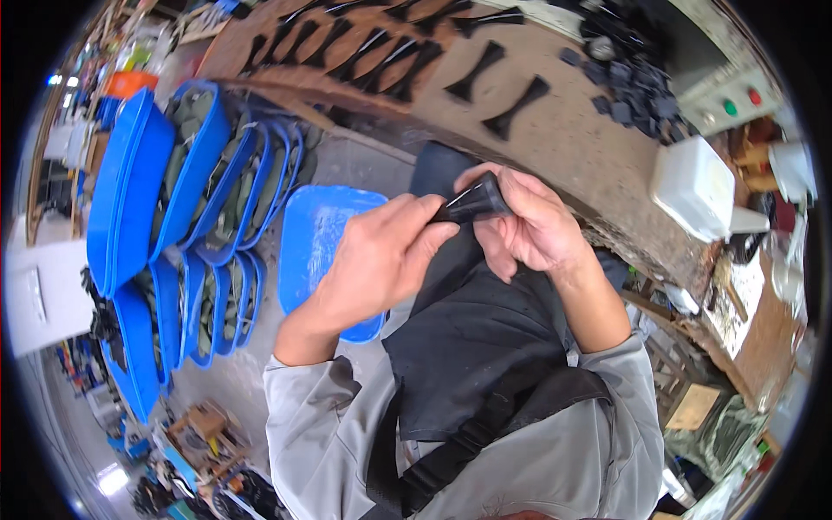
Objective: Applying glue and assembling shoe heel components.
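One black flared piece (475, 201) is grasped between left hand (377, 250) and right hand (548, 224), wide end rightward.

Brown workbench (568, 147) under black flared pieces (517, 107); dark chips (640, 102); white tub (692, 186)

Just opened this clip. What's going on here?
A person holds one black flared piece in both hands, the left hand at its narrower part and the right hand at its wide end. Similar black pieces lie spaced out on the workbench; blue tubs stand to the left.
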`<state>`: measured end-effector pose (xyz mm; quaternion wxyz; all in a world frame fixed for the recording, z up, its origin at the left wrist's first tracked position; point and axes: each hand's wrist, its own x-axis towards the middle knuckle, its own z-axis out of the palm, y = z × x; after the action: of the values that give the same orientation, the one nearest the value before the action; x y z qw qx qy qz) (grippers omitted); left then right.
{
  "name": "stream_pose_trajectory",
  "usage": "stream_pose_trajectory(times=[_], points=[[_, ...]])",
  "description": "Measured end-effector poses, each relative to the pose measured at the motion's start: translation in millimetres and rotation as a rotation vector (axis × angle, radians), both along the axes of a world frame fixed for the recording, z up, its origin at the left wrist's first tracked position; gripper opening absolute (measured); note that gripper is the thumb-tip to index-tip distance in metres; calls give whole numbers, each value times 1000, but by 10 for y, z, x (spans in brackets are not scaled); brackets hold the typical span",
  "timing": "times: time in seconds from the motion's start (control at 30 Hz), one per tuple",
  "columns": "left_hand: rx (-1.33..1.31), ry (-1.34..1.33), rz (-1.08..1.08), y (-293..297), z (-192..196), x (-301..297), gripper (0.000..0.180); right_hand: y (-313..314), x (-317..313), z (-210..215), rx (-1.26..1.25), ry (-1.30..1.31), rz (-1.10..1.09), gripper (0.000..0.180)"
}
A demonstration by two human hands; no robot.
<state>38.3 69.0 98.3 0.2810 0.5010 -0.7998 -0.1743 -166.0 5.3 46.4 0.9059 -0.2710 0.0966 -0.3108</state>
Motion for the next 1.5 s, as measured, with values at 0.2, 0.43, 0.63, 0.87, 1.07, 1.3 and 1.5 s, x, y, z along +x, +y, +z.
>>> stream_pose_trajectory(times=[0.2,0.43,0.63,0.87,1.07,1.3,1.5], points=[[582,29,649,-59,-2159,1327,24,-407,175,-693,-686,982,-504,29],[1134,-107,1024,673,-5347,2046,34,-584,-76,-1165,-606,1138,-634,22],[1279,-64,1067,666,-6632,2033,36,-596,-229,-1206,-806,958,-714,39],[1265,78,495,-13,-6645,1244,35,-635,-223,-1140,-636,857,-863,58],[825,297,869,-809,-5034,1269,29,-651,-103,-1148,-553,758,-867,58],[-233,237,380,-1915,-1052,1221,25,-653,-126,-1124,-571,652,-836,48],[-120,-197,313,-2260,-1203,1095,25,-508,15,-961,-438,744,-918,31]])
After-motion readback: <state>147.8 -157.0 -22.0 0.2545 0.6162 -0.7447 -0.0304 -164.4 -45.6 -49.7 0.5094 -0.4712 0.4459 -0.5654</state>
